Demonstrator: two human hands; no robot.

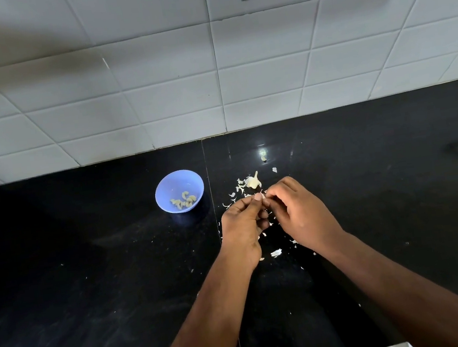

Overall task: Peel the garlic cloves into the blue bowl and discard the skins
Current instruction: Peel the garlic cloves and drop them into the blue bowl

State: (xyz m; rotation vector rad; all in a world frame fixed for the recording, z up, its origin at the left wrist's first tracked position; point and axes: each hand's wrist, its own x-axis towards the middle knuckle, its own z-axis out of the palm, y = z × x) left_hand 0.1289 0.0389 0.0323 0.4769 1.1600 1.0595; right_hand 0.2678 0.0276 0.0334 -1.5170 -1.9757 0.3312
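Pinching a small pale garlic clove between my left hand and right hand, I work above scattered white papery skins; the round blue plastic bowl sits left, bare black stone counter around it.

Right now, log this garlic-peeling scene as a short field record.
surface: black countertop
blue bowl: left of the hands, holds peeled cloves
left hand: pinches a garlic clove at its fingertips
right hand: pinches the same clove
garlic bulb remnant: on the counter just beyond the hands
skins: scattered around and under the hands, not yet discarded
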